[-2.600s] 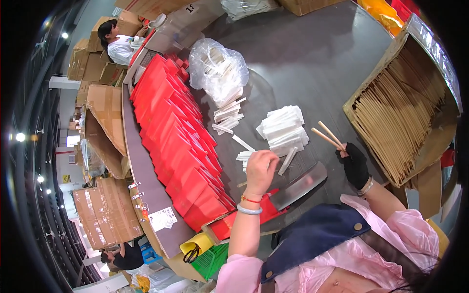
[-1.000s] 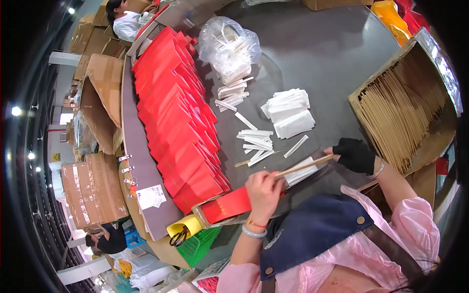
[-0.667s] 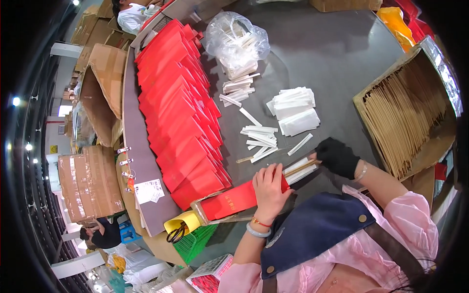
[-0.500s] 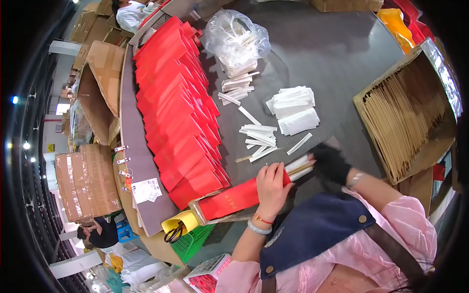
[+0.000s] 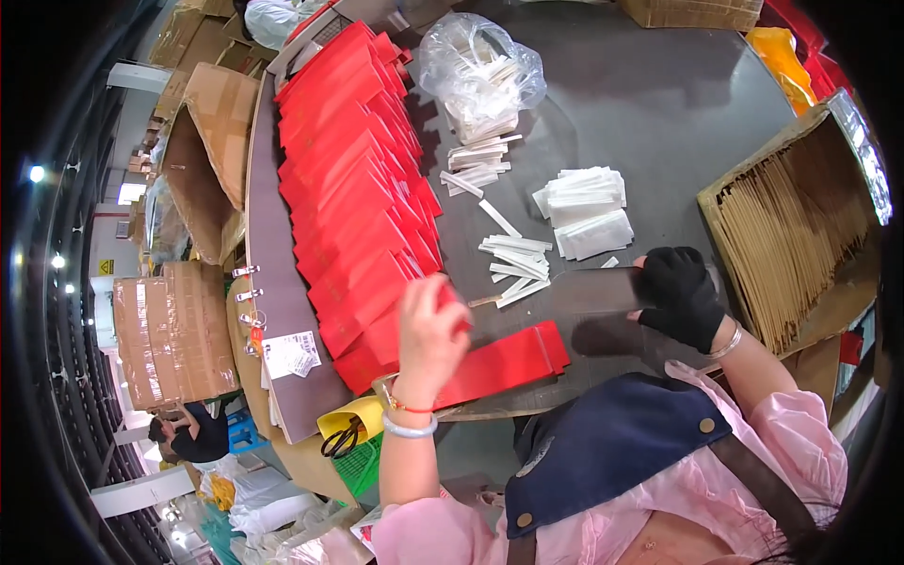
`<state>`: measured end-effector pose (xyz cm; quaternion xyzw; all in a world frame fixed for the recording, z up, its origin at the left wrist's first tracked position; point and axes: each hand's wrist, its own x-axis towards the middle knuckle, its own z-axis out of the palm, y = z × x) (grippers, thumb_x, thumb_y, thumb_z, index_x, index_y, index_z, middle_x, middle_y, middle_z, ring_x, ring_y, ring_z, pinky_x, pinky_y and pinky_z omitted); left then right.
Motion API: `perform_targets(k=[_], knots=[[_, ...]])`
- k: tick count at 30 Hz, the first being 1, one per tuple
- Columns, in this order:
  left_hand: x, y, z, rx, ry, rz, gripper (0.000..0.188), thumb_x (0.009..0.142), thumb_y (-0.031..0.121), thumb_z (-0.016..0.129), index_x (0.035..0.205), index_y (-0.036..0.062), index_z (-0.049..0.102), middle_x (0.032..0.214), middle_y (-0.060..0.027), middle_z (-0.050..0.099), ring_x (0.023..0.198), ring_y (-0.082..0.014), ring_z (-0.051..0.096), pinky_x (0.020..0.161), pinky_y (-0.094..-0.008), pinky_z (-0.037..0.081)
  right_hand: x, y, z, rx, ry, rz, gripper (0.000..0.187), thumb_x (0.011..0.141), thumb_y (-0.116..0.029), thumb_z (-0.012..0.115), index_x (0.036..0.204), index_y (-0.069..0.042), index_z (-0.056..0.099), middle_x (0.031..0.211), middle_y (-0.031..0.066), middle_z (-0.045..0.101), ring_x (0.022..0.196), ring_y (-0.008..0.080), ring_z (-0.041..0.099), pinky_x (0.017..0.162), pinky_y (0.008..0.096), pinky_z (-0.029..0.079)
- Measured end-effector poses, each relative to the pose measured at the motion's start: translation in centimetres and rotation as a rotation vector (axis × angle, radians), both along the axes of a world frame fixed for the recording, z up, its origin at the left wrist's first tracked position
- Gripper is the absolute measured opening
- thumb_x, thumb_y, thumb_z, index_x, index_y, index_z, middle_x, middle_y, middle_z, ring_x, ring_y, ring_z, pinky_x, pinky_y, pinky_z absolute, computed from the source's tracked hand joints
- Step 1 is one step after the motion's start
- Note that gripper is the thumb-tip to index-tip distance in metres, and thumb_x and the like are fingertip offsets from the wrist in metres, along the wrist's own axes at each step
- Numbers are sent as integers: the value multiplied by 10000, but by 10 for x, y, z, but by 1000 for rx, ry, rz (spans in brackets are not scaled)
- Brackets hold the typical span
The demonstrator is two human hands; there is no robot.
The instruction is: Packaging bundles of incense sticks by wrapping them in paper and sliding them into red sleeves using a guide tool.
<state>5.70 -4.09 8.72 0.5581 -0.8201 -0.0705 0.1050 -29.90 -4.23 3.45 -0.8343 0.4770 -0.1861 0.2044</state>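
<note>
In the head view, the left hand [image 5: 431, 325] reaches forward from a bent wrist, fingers curled, over the near end of the red envelopes [image 5: 353, 202]. Red shows at its blurred fingertips; whether it grips anything I cannot tell. A single red envelope [image 5: 508, 362] lies flat at the table's near edge, right of that wrist. The black-gloved right hand [image 5: 680, 297], angled inward, holds a clear sleeve [image 5: 595, 291], thumb and forefinger apart at its edges. White packets [image 5: 586, 213] lie beyond; the chopsticks [image 5: 786, 250] fill a box to the right.
</note>
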Motion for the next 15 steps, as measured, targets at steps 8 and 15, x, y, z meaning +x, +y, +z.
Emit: perform_targets(k=[8,15], knots=[[-72,78,-103,169,140,595,897,660,496,829,1339,0,515,1441,-193,420,1381,-411,284,1145,-578,130,13,13,1,38,129,41,614,584,-364,833,1080,-94,591,1010,91,593,969,293,577,928,463,379],[-61,80,-101,216,297,577,914,651,455,854,1344,-26,501,1437,-192,437,1386,-393,290,1155,-550,122,19,13,-2,117,159,154,590,645,-391,794,1104,-73,601,1051,119,598,1012,305,575,954,477,372]])
